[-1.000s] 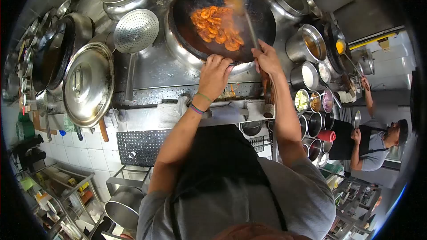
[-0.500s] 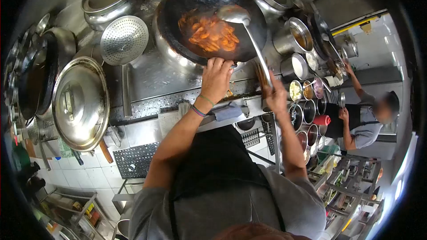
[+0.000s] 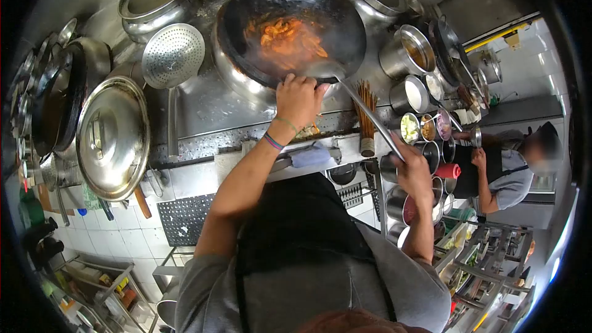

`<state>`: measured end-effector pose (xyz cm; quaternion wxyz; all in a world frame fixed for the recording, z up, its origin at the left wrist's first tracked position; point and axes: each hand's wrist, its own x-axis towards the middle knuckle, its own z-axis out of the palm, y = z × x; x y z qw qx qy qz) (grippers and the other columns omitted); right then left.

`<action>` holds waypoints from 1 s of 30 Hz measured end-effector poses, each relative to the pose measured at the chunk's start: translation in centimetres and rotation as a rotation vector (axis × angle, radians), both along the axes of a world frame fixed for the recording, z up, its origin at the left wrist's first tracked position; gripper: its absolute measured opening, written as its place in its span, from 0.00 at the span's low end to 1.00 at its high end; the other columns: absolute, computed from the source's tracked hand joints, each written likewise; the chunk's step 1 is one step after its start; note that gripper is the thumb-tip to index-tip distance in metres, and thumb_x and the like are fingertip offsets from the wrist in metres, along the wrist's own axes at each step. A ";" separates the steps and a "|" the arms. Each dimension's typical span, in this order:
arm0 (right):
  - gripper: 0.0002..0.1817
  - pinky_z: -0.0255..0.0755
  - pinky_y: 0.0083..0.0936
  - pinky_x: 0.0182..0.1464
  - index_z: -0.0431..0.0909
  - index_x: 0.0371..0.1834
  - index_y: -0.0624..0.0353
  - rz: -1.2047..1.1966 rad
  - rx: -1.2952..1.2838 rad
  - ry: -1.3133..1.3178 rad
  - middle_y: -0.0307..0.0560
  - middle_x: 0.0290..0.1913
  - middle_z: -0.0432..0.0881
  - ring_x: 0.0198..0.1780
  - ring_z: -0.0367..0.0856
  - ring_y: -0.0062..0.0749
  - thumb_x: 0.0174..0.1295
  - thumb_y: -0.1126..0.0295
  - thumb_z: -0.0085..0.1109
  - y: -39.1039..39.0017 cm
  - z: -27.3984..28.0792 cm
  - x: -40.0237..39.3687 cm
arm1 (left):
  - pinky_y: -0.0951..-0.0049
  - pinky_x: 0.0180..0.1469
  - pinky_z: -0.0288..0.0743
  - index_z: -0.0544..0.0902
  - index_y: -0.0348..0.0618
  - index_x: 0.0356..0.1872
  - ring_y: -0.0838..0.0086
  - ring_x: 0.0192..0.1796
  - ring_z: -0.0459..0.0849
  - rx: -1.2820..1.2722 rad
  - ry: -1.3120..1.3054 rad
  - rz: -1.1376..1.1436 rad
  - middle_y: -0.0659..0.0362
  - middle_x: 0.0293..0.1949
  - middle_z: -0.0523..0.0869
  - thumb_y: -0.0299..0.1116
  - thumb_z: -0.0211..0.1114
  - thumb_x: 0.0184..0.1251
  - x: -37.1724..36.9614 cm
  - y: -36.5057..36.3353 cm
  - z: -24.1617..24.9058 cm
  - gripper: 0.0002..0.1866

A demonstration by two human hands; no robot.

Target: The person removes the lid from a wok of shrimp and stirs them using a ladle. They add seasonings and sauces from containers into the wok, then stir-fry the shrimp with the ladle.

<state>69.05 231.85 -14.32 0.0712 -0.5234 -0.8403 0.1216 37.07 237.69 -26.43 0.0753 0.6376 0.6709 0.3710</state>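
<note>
A large black wok (image 3: 345,31) sits on the stove, with steaming orange-red pieces of food (image 3: 293,40) in it. At its near rim, my left hand (image 3: 299,100) is closed round the wok's handle, which the fingers mostly hide. My right hand (image 3: 412,168) grips the end of a long-handled metal ladle (image 3: 368,110). The ladle's bowl lies at the near right inside of the wok, close to my left fingers and partly blurred by steam.
Left of the wok are a perforated skimmer (image 3: 174,55), a large lid (image 3: 114,139) and a covered pot (image 3: 154,0). To the right stand a bamboo brush (image 3: 366,114), metal pots (image 3: 410,94) and several ingredient containers. A co-worker (image 3: 512,166) stands at far right.
My right hand has moved right and down, drawing the ladle from over the food to the near rim. The food has shifted, with more steam. The co-worker's raised arm has come down.
</note>
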 end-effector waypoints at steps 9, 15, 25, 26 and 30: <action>0.33 0.75 0.43 0.63 0.74 0.73 0.54 0.084 -0.143 0.053 0.63 0.59 0.84 0.62 0.81 0.60 0.62 0.83 0.61 3.8 1.4 -0.4 | 0.50 0.39 0.73 0.82 0.39 0.21 0.51 0.34 0.80 0.121 -0.021 0.015 0.48 0.25 0.84 0.40 0.71 0.65 2.2 -4.7 3.1 0.18; 0.34 0.76 0.46 0.59 0.73 0.74 0.48 0.097 -0.073 -0.024 0.65 0.56 0.84 0.57 0.82 0.62 0.62 0.79 0.62 8.0 0.2 -3.1 | 0.51 0.40 0.72 0.83 0.37 0.21 0.49 0.34 0.80 0.255 -0.030 0.054 0.47 0.23 0.82 0.37 0.71 0.65 2.1 -2.0 2.9 0.16; 0.30 0.78 0.44 0.60 0.77 0.71 0.49 0.061 0.067 0.467 0.62 0.57 0.85 0.59 0.84 0.58 0.64 0.78 0.65 8.3 -7.4 -0.7 | 0.52 0.38 0.70 0.80 0.37 0.21 0.49 0.34 0.78 0.173 0.054 -0.026 0.44 0.27 0.82 0.34 0.71 0.65 2.3 -5.2 1.3 0.16; 0.29 0.78 0.44 0.60 0.77 0.71 0.51 0.022 0.064 0.487 0.62 0.58 0.85 0.60 0.84 0.57 0.64 0.78 0.65 7.8 -8.2 -0.9 | 0.51 0.39 0.71 0.80 0.37 0.21 0.49 0.34 0.78 0.255 0.054 0.017 0.45 0.26 0.82 0.35 0.71 0.65 1.8 -3.1 0.6 0.16; 0.31 0.76 0.43 0.62 0.70 0.72 0.67 0.053 0.076 0.628 0.71 0.61 0.80 0.63 0.81 0.61 0.63 0.80 0.63 6.7 -13.9 -3.8 | 0.52 0.40 0.72 0.81 0.37 0.21 0.49 0.34 0.77 0.247 0.027 0.013 0.48 0.27 0.83 0.38 0.72 0.66 1.1 0.6 -1.3 0.17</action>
